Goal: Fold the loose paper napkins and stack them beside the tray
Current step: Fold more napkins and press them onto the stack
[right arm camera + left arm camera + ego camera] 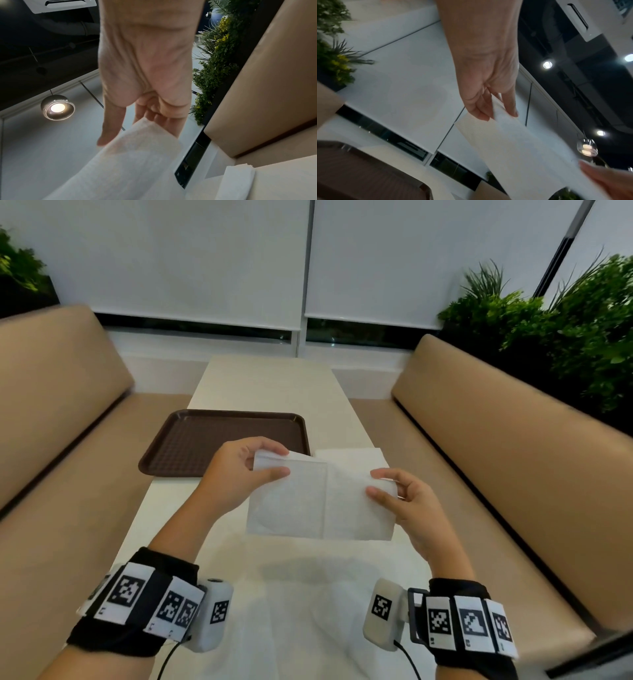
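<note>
Napkin [322, 501]: your left hand [236, 477] and right hand [407, 508] pinch opposite ends, taut for folding.
Stack [349, 457]: just beyond your fingers, beside tray [191, 440].

Both hands raised ahead, left hand [236, 474] and right hand [407, 505] pinching, thumbs toward each other

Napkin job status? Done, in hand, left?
Done: a small stack of folded white paper napkins lies on the table to the right of the brown plastic tray. In hand: left hand and right hand pinch opposite ends of one half-folded white napkin above the table. Left: loose napkins lie unfolded near the table's front edge.
</note>
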